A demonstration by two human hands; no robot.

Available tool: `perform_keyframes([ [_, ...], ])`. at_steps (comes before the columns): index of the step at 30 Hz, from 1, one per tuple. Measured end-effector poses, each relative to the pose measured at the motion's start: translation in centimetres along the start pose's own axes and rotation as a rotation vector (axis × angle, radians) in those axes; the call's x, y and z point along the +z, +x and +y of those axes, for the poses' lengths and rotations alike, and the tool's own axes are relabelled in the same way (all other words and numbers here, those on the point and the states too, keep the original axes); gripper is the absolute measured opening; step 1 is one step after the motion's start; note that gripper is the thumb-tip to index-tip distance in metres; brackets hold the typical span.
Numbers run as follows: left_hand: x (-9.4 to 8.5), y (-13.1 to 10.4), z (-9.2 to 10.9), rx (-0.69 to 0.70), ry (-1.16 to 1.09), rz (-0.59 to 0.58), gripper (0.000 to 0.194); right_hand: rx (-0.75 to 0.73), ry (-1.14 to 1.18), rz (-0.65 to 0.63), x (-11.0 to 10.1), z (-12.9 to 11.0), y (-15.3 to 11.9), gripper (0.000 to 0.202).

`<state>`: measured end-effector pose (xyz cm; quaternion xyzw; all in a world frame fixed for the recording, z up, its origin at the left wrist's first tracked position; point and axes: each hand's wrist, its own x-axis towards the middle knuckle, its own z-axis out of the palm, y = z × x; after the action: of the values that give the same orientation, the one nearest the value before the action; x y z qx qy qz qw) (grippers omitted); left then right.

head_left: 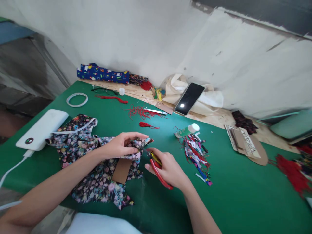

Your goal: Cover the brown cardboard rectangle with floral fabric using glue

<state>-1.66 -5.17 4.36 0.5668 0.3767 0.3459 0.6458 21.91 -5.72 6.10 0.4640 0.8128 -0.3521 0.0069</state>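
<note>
My left hand [122,144] pinches a gathered edge of dark floral fabric [97,182], lifting it a little above the green table. In my right hand [168,167] is a pair of scissors [161,175] with red and yellow handles. The scissors' blades point left and meet the fabric close to my left fingertips; whether they are open or closed there is hard to see. A brown cardboard rectangle [122,170] lies against the fabric below my left hand. The rest of the fabric spreads to the left, with a pale strip [80,128] across its upper part.
A white power bank [42,130] with a cable lies at the left, near a tape roll [77,99]. Ahead are red threads [140,112], a cutter [156,111] and a phone [190,98]. To the right are a glue stick [187,130], fabric scraps [196,152] and cardboard pieces [243,143].
</note>
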Motion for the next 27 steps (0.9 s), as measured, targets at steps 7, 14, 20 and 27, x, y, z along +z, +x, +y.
perform_keyframes([
  [7, 0.01, 0.08, -0.16, 0.01, -0.035, 0.02, 0.047, 0.006, 0.021, 0.018, 0.2, -0.34, -0.03, 0.056],
  [14, -0.17, -0.11, -0.1, 0.046, -0.052, 0.025, 0.044, -0.019, 0.076, 0.023, 0.38, -0.34, 0.0, 0.058],
  [20, 0.16, 0.1, -0.21, 0.013, -0.047, 0.021, 0.044, -0.045, 0.114, 0.029, 0.72, -0.52, 0.0, 0.056],
  [27, 0.1, 0.09, 0.02, -0.014, -0.09, 0.01, 0.038, -0.075, 0.223, -0.006, 0.76, -0.36, 0.09, 0.055],
])
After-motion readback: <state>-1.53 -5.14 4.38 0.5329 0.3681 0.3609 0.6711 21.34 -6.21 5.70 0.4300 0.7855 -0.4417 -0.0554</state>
